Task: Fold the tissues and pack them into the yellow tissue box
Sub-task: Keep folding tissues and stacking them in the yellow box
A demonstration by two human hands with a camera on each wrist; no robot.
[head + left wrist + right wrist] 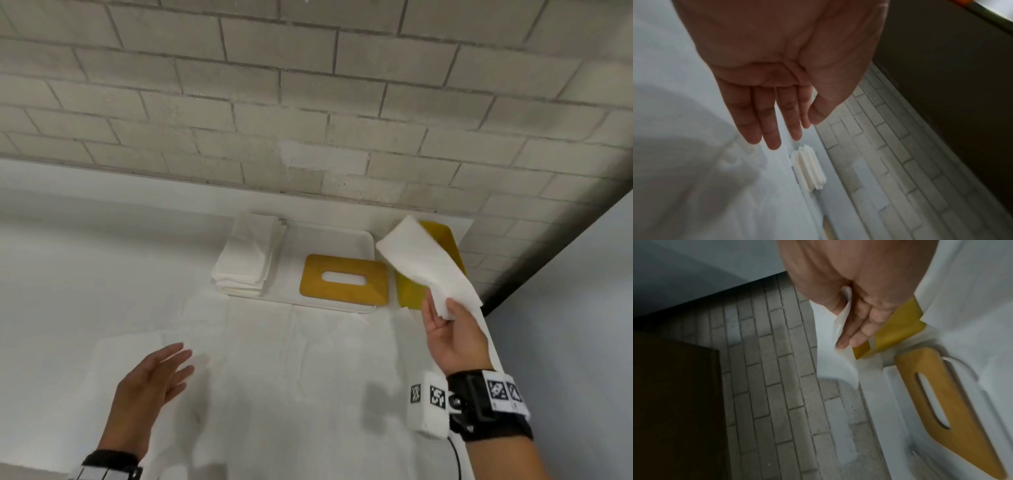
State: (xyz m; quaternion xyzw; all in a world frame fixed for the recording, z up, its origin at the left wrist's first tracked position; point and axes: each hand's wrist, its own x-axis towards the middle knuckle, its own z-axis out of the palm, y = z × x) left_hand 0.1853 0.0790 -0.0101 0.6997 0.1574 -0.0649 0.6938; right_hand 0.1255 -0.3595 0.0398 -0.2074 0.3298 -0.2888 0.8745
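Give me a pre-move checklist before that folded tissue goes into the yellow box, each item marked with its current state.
1. Folded tissue held by right hand: ok, thumb and fingers pinch its near end.
2. Tissue over yellow box: ok, it hangs above the box.
3. Box open: ok, lid lies apart on the white tray.
4. Room inside box: cannot tell, tissue hides the interior.
5. Left hand free: ok, flat, holding nothing.
6. More tissues waiting: ok, stack left of lid.

The yellow tissue box [442,246] is largely hidden behind the held tissue [421,260]; its interior cannot be seen. The wooden lid [953,410] is blurred in the right wrist view.
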